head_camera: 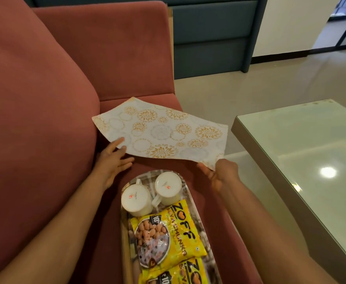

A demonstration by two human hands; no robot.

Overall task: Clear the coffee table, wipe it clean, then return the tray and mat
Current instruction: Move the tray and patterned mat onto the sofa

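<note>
Both hands (114,160) outstretched under mat (162,133)

Premises: a home living room. A pink upholstered sofa (75,78) fills the left of the frame, a glass-topped coffee table (303,152) stands at right on a glossy tiled floor (219,89), and a blue-grey sofa (213,33) sits at upper centre. A tray (125,232) with upturned mugs (168,187) and snack packets (168,234) rests on the seat at lower centre.
</note>
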